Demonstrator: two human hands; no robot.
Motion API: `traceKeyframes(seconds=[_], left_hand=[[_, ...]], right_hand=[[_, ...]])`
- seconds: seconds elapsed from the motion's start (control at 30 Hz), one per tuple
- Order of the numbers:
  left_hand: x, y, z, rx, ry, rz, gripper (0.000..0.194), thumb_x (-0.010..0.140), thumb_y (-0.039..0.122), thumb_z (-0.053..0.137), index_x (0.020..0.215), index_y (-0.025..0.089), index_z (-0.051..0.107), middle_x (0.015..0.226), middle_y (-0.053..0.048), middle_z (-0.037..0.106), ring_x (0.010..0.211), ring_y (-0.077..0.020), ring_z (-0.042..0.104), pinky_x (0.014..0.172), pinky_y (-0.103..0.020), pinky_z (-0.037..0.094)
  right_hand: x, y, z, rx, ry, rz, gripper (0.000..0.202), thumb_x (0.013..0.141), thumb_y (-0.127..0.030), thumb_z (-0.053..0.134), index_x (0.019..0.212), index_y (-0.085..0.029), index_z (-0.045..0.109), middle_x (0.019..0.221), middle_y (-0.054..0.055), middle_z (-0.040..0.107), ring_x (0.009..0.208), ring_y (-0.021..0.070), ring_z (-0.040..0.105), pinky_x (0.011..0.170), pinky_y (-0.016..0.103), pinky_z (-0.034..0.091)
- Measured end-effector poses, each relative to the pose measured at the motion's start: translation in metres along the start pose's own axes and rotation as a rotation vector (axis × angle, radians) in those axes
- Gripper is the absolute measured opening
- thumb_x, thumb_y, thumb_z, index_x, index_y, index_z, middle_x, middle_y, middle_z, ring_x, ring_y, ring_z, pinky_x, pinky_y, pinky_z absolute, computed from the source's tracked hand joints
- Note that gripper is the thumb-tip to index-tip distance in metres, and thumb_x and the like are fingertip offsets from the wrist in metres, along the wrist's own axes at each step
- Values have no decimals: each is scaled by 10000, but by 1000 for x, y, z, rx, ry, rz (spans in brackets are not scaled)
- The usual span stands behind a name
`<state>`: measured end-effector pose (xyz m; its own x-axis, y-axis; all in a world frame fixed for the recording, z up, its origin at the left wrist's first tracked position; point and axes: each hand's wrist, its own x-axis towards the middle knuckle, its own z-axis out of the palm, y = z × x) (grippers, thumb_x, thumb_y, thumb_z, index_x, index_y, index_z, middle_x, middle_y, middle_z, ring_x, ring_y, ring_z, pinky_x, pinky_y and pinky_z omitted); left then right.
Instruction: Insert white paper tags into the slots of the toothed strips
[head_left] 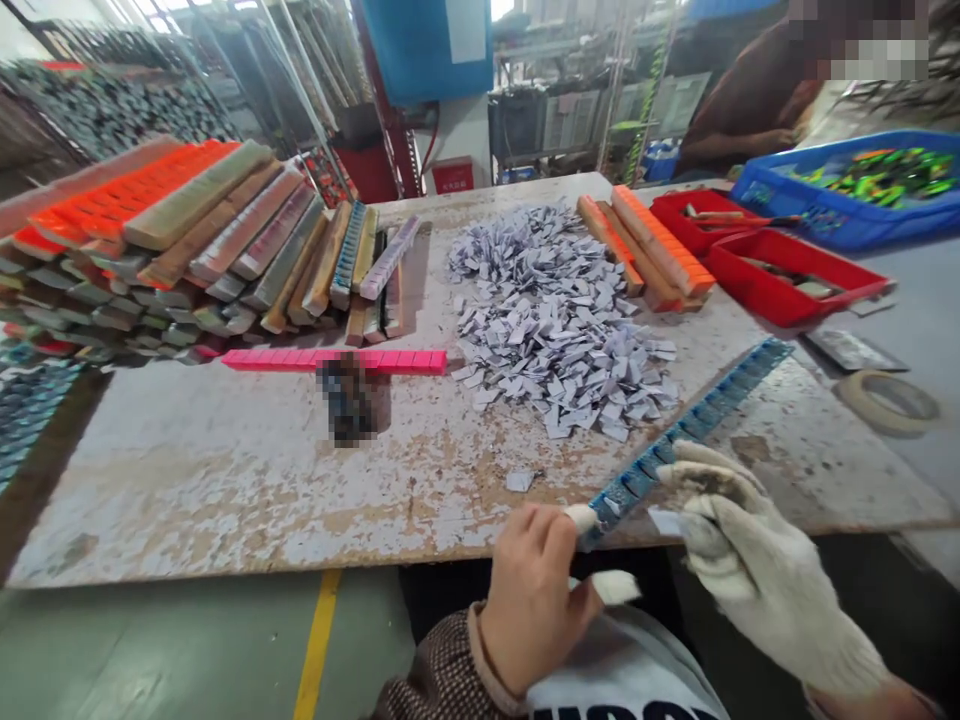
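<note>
Head view: a worn, flaking white desk [225, 480] spreads across the scene, its near edge above a green floor [375, 630] with a yellow line [316, 650]. At the far left, a tall stack of bars [199, 215] in wood, grey and orange covers the corner. Another person's arm [739, 110] shows past the desk at upper right. A wide heap of white slips [555, 310] fills the middle. Beyond it on the right sit a blue tub [832, 225] of small green and orange pieces, two red trays [765, 290] and a few bars with orange tops [660, 240]. A pink strip [277, 360] lies crosswise on the left, a blurred dark object [346, 400] just in front of it.

Between the heap and a roll of tape [850, 400], a segmented blue strip [682, 425] runs at a slant, its near end at the desk's edge, beside both hands. The right hand [772, 560], in a white glove, is over the strip's near half; its fingers pinch a small slip [664, 521] just beside the strip. The left hand [532, 580] is bare except for white fingertip covers [615, 587]. Its curled fingers meet the strip's near end, the thumb apart; I cannot tell whether they grip it. One loose slip [521, 481] lies in front of the heap.
</note>
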<state>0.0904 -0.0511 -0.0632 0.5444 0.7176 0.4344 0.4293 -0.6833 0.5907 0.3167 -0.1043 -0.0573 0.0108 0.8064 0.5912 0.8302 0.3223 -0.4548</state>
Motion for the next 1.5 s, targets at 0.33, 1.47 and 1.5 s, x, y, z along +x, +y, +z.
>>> traceKeyframes(seconds=[0.33, 1.47, 1.5], left_hand=[[-12, -15, 17, 78, -73, -72, 296, 853, 181, 734, 1103, 179, 577, 1048, -87, 677, 913, -267, 636, 786, -444, 591], [115, -65, -1, 430, -422, -83, 153, 984, 117, 484, 959, 142, 633, 1006, -138, 714, 995, -287, 647, 950, -444, 424], [112, -64, -5, 403, -418, -98, 159, 990, 122, 475, 949, 146, 627, 989, -130, 715, 975, -277, 649, 936, -431, 433]], right_hand=[[32, 16, 13, -351, -114, -224, 57, 946, -159, 600, 978, -174, 644, 1144, 146, 697, 1277, 344, 593, 1072, 545, 504], [10, 27, 26, 96, 71, 73, 74, 986, -272, 570, 999, -266, 643, 1147, 128, 690, 1019, 296, 719, 821, 434, 650], [13, 28, 24, 82, 67, 62, 47, 976, -267, 588, 960, -266, 633, 1156, 124, 685, 1092, 308, 698, 882, 461, 637]])
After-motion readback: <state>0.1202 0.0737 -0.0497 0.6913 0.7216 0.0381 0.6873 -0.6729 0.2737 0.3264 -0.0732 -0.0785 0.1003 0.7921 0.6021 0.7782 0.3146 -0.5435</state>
